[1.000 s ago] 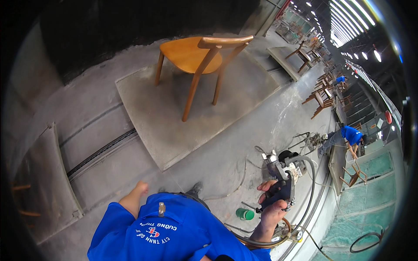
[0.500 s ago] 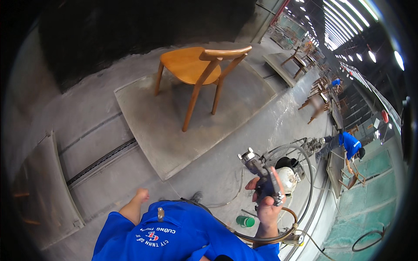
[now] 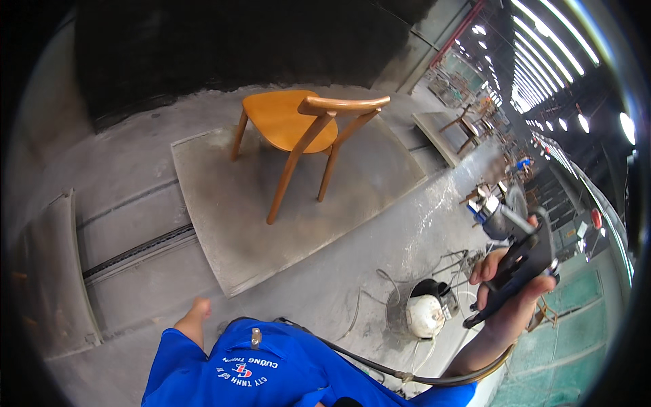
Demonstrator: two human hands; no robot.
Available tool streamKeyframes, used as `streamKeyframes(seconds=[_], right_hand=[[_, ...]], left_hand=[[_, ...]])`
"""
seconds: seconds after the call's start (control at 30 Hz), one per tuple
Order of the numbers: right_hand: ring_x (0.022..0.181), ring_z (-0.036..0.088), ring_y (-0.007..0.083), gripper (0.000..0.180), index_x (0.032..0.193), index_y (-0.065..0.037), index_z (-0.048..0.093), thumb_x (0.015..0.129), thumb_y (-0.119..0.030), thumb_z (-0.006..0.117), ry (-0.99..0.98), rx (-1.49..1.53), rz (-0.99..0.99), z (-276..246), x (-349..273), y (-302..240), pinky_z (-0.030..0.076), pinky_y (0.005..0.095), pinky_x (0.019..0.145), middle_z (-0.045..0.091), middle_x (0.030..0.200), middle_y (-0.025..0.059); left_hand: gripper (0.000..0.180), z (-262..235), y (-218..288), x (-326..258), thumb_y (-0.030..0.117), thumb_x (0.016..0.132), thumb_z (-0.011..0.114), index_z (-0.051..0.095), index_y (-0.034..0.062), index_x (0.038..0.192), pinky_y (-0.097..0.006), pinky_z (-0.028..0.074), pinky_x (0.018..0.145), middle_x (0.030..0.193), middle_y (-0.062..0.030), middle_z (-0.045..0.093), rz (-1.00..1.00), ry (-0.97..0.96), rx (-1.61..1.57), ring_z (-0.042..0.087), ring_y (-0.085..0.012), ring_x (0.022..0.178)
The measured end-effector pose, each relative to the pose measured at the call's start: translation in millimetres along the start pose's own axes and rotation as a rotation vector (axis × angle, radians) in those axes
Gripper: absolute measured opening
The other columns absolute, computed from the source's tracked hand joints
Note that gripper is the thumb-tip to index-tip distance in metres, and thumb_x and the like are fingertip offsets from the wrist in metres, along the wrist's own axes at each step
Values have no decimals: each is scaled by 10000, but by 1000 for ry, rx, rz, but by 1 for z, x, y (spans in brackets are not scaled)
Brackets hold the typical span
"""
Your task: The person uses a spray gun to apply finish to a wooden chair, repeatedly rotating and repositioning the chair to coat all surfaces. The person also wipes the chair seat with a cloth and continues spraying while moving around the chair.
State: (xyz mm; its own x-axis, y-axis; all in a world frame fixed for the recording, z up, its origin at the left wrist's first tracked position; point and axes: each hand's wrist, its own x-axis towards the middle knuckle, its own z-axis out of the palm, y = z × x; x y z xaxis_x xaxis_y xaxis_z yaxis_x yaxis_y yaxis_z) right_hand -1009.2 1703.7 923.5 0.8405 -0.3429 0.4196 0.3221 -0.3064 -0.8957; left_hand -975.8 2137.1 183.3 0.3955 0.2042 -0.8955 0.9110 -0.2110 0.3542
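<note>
The right hand [image 3: 508,298] grips a spray gun [image 3: 519,247] (hose trailing below), well apart from the wooden chair [image 3: 298,136]; the left hand [image 3: 199,308] hangs low, its fingers unclear.

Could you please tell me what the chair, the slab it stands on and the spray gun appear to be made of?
The chair looks like wood with a smooth amber finish that has an even sheen. The slab under it seems to be flat board or sheet, grey and powdery with overspray. The spray gun in the right hand looks like dark metal with a bare silvery nozzle.
</note>
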Motion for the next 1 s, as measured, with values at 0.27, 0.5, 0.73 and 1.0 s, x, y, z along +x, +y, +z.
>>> streamKeyframes(seconds=[0.27,0.5,0.73,1.0], right_hand=[[615,613,120,748,1252,-3,548,988,-688,400,-348,-272,-81,-4,131,-21,378,190,406,609,737,67],[654,639,114,722,1257,-3,555,996,-661,415,-127,-378,75,-91,200,16,371,178,387,621,786,55],[466,540,128,891,1547,-55,224,969,-721,348,-216,30,-60,-150,208,50,407,232,369,552,681,72],[442,517,146,1009,1573,-63,160,904,-793,357,-236,-94,13,-181,290,91,416,273,381,559,671,87]], left_hand=[[425,107,52,-27,280,980,493,523,23,1318,-497,564,726,1049,-190,681,71,-48,-288,684,-315,862],[447,134,36,-24,300,960,481,538,27,1309,-518,565,703,1041,-211,671,-86,42,-237,683,-340,848],[427,146,78,23,292,933,515,559,-2,1240,-534,563,685,1034,-220,667,-185,182,-247,689,-368,827],[395,308,323,8,264,964,522,547,25,1278,-465,574,725,1031,-178,679,153,-37,-397,678,-301,886]])
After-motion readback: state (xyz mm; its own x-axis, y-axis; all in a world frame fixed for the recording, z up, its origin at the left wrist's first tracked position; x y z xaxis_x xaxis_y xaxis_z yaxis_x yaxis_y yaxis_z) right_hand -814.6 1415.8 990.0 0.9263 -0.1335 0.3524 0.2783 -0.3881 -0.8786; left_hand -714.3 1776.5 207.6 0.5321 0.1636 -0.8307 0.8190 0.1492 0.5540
